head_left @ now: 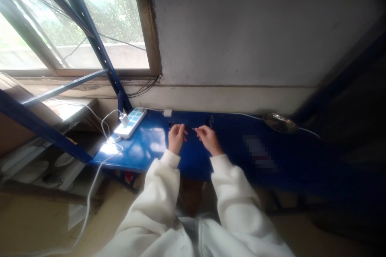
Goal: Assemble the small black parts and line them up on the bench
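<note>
Both my hands hover over the blue table (150, 144), in white sleeves. My right hand (208, 138) is pinched on a small thin light-coloured piece (194, 129) whose tip points left; I cannot make out what it is. My left hand (176, 136) is a short way to its left, fingers curled and pressed together, with whatever they hold hidden. A small gap separates the two hands. Dark small items (189, 122) lie on the table just beyond them, too dim to name.
A white power strip (131, 122) with a plugged-in charger and white cable (90, 192) lies at the table's left end. A metal dish (279, 122) rests at the back right. A wall, window and blue shelf frame (90, 32) stand behind.
</note>
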Motion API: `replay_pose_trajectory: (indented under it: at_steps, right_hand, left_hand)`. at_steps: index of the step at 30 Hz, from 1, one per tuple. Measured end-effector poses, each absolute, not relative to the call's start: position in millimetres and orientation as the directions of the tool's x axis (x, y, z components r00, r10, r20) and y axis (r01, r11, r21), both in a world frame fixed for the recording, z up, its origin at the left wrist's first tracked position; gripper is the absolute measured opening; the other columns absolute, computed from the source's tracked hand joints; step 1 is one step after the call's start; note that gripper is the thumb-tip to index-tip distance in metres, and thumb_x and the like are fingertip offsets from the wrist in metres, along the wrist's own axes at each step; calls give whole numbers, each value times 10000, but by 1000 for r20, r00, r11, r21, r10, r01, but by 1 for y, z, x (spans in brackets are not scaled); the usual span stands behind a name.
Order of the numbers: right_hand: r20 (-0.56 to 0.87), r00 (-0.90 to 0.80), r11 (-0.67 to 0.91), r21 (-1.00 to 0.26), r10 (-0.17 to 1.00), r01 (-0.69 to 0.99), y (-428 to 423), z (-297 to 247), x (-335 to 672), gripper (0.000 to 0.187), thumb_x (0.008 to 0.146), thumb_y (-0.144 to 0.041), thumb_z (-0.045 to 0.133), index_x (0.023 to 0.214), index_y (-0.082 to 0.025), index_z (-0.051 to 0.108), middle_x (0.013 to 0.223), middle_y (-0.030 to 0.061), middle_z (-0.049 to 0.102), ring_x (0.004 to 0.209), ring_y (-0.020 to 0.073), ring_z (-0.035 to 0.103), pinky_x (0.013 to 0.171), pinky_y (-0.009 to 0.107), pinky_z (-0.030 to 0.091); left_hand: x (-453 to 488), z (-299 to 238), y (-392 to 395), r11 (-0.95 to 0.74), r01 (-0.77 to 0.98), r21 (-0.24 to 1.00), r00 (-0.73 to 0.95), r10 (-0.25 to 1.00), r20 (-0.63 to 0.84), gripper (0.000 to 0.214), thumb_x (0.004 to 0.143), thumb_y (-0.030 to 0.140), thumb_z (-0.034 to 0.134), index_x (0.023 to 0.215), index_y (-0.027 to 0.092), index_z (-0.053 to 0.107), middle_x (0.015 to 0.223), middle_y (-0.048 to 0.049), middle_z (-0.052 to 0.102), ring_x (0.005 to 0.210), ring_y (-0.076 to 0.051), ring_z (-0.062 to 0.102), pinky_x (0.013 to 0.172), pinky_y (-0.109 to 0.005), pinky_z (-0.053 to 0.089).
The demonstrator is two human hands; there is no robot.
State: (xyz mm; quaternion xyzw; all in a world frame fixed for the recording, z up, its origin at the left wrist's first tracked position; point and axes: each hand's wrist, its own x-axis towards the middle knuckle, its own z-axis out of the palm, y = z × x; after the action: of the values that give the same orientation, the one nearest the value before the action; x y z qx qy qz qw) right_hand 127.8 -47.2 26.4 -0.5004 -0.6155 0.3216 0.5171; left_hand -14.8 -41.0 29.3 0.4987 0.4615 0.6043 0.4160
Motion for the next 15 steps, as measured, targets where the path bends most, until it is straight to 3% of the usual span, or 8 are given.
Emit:
replay_pose_trajectory:
  at_steps: [4,8,11,15]
  right_hand:
    - [296,-30,291,-906,955,307,-44,23,136,398,709,-574,562,730,-177,568,646,17,603,567,133,553,581,265,452]
    - [328,49,304,-915,943,266,-43,22,142,381,719,-555,564,743,-175,573,663,23,609,571,134,567,591,274,466]
    - [361,117,329,-917,925,226,-44,26,141,375,722,-549,564,756,-175,572,671,22,606,568,130,560,589,272,469]
    - [374,71,348,-905,925,245,-45,29,131,349,728,-524,566,734,-175,573,654,17,594,572,130,551,591,268,458]
  left_hand:
    - [-22,34,-38,-224,-75,972,-168,963,209,373,722,498,591,786,134,545,580,22,567,364,-42,457,364,-169,340]
    - [-28,37,-36,-200,-75,977,-181,966,183,365,716,485,602,787,132,547,579,20,567,365,-42,460,364,-168,343]
    - [-27,35,-36,-187,-46,981,-84,980,182,363,714,478,609,792,128,556,592,9,577,375,-45,470,366,-167,347]
    - [-20,32,-38,-181,-44,983,53,982,183,366,713,478,608,792,124,558,590,4,575,389,-48,475,371,-168,363]
